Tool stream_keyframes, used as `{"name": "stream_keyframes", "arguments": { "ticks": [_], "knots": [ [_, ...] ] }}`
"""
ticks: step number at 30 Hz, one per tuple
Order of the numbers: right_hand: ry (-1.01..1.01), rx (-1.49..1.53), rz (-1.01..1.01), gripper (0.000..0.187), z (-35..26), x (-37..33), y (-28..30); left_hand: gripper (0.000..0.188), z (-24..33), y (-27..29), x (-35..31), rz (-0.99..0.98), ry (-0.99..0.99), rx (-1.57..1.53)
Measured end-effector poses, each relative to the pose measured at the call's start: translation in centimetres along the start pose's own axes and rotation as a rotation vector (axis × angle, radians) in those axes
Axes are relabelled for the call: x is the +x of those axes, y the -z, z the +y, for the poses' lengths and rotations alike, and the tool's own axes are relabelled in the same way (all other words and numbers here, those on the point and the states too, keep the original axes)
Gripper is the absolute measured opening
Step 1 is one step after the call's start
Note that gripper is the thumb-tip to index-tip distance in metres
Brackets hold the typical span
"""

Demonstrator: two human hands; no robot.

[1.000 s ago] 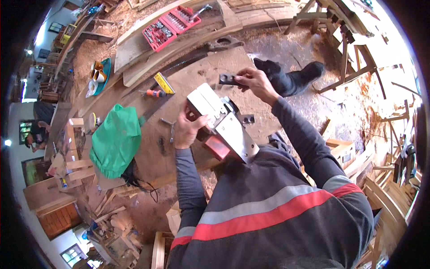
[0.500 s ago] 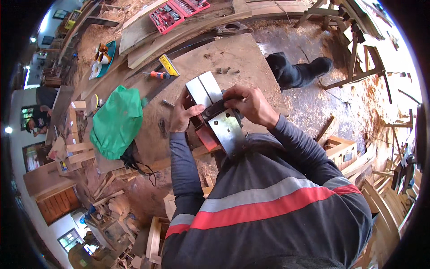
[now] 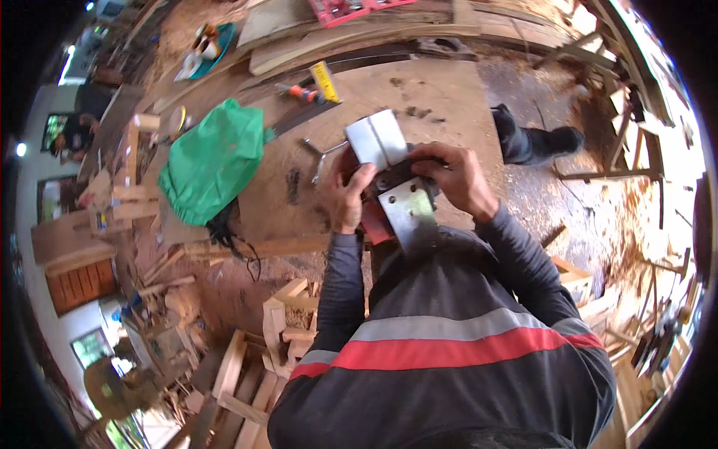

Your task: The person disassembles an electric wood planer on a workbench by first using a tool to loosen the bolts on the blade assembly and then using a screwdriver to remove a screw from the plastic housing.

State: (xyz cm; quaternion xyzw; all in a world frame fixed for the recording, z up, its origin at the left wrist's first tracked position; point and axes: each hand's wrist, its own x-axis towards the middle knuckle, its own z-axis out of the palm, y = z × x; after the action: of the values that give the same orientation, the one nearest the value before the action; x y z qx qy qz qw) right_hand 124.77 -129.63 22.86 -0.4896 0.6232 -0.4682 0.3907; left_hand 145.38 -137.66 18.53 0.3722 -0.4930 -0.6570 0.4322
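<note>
I saw the left hand point(image 3: 348, 191) clasp the left side of the upturned planer point(image 3: 380, 139) over the bench point(image 3: 456, 90), while the dark block point(image 3: 394, 177), held apart a second earlier, now lay across the planer's middle gap, apparently being seated, its right end pinched by the right hand point(image 3: 462, 178). Markings on the yellow tool point(image 3: 324, 82) beyond the planer were too small to read

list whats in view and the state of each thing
planer: held, sole up
dark bar: set across planer
left grip: closed on planer
right grip: at dark bar, pinching or pressing unclear
green fabric: crumpled
wrench: lying on table
screwdriver: lying down
red case: open, cut off by picture edge
</note>
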Motion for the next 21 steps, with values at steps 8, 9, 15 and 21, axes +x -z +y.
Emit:
{"name": "stream_keyframes", "arguments": {
  "ticks": [8,9,15,21],
  "knots": [
    [0.198,-0.261,0.042,0.024,-0.2,-0.8,-0.2,0.059,0.3,-1.6,-1.1,0.057,0.02,-0.08],
    [0.207,-0.247,0.066,0.024,-0.2,-0.9,-0.4,0.059,0.2,-1.1,-1.0,0.046,0.025,-0.059],
    [0.206,-0.182,0.256,0.021,1.3,-1.8,-1.3,0.056,0.2,-1.6,-0.8,0.017,0.019,0.005],
    [0.143,-0.15,0.26,0.021,2.8,-1.4,-1.2,0.056,-0.5,-1.4,-0.8,0.032,-0.055,0.12]
  ]
}}
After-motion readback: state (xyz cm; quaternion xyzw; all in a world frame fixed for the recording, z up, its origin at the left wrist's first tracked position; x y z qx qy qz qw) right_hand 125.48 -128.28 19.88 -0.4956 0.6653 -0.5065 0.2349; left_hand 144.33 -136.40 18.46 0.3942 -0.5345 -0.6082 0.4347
